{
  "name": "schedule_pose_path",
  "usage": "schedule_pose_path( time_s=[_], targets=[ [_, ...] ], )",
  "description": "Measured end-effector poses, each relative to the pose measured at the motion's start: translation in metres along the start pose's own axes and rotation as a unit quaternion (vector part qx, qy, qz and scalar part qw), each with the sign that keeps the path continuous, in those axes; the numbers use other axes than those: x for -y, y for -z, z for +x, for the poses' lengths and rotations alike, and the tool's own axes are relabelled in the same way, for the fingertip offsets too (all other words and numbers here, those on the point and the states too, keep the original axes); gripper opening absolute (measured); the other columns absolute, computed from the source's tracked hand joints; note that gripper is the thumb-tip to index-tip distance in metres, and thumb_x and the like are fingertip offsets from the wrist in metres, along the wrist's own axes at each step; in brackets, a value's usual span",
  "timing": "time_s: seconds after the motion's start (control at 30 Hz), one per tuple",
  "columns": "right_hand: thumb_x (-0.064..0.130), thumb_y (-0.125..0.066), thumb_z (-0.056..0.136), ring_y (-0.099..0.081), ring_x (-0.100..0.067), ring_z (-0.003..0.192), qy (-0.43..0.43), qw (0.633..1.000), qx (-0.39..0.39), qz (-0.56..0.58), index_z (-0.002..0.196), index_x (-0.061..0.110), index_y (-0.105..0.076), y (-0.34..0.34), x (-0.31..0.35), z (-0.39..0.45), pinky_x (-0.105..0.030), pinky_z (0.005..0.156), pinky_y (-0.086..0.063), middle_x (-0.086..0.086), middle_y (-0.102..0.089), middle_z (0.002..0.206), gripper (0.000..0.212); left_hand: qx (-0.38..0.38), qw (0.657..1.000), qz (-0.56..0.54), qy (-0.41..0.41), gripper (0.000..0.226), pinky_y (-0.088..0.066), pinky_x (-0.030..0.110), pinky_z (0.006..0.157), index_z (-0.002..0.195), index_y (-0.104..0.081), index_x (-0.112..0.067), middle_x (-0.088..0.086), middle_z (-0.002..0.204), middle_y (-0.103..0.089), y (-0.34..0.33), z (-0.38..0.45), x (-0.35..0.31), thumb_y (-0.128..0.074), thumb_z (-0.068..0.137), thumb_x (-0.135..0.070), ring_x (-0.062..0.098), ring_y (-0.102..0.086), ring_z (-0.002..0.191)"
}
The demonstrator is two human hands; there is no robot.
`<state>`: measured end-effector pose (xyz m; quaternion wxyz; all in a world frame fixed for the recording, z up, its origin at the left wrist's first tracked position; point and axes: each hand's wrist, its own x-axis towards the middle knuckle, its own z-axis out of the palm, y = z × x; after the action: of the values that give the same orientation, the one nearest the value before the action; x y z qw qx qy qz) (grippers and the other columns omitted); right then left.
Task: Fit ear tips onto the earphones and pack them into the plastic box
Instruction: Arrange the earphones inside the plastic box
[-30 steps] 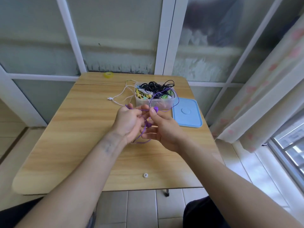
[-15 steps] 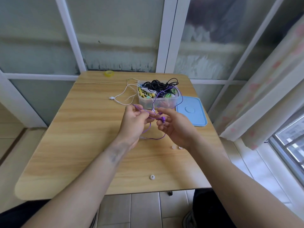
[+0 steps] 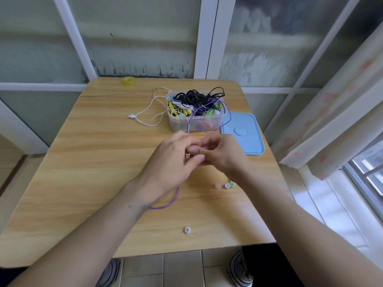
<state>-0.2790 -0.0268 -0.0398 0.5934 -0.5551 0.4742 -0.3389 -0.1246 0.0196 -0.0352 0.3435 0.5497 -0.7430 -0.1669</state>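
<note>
Your left hand (image 3: 176,156) and right hand (image 3: 219,154) pinch the purple earphones (image 3: 165,206) together before the plastic box (image 3: 176,123), already part-filled; loose ear tips (image 3: 227,185) remain on the table (image 3: 83,162), fitting unfinished

Wooden table (image 3: 87,162): plastic box (image 3: 194,121), blue lid (image 3: 246,139), loose ear tips (image 3: 224,185).
</note>
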Motion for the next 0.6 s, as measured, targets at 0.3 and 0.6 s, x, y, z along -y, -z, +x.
schedule_pose_path(
  time_s=[0.3, 0.6],
  targets=[
    [-0.002, -0.059, 0.094, -0.073, -0.022, 0.094, -0.102, 0.979, 0.164, 0.066, 0.109, 0.000, -0.070, 0.020, 0.007, -0.003, -0.024, 0.078, -0.060, -0.021, -0.073, 0.104, 0.020, -0.024, 0.990, -0.113, 0.082, 0.015, -0.051, 0.018, 0.068, 0.088, -0.078, -0.016, -0.005, 0.080, -0.073, 0.001, 0.002, 0.019, -0.081, 0.075, -0.007, 0.007, -0.068, 0.071],
    [0.008, -0.077, 0.082, -0.072, -0.027, 0.063, 0.016, 0.996, 0.075, -0.037, 0.087, -0.005, -0.067, 0.005, 0.000, -0.013, -0.032, 0.058, -0.061, -0.022, -0.073, 0.073, 0.018, -0.016, 0.881, -0.408, 0.239, 0.013, -0.058, 0.030, 0.063, 0.102, -0.062, 0.000, 0.020, 0.078, -0.068, -0.010, -0.024, 0.020, -0.056, 0.094, -0.008, 0.023, -0.066, 0.062]
  ],
)
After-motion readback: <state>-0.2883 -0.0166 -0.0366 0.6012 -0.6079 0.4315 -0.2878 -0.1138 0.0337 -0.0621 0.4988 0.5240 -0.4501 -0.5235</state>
